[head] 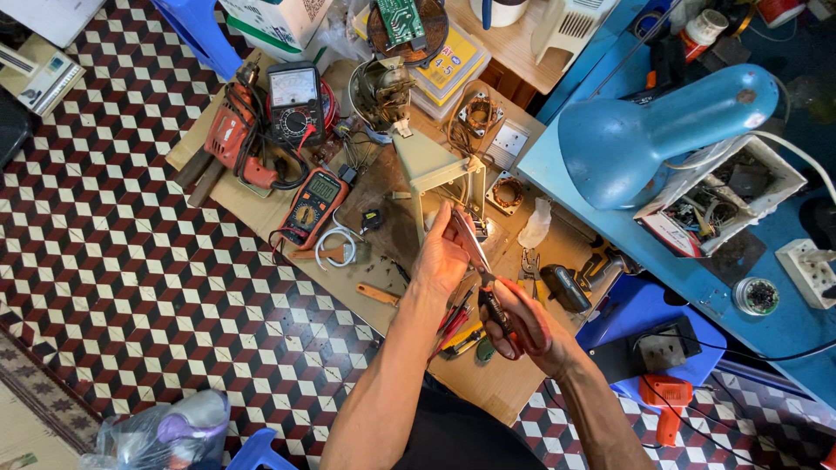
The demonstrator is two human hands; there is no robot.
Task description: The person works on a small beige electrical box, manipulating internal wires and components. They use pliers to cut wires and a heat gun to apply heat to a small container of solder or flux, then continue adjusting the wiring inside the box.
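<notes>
On checkered floor (131, 287): cluttered workboard (488, 383)

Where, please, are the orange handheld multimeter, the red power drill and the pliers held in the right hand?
Orange handheld multimeter (312, 206): head view, on its round dial.
Red power drill (232, 137): head view, on its red body.
Pliers (475, 252): head view, on the metal jaws above the right hand (531, 326).

pliers (477, 261) tips hidden behind left hand (441, 258), clear bag (161, 435) blurred
</notes>
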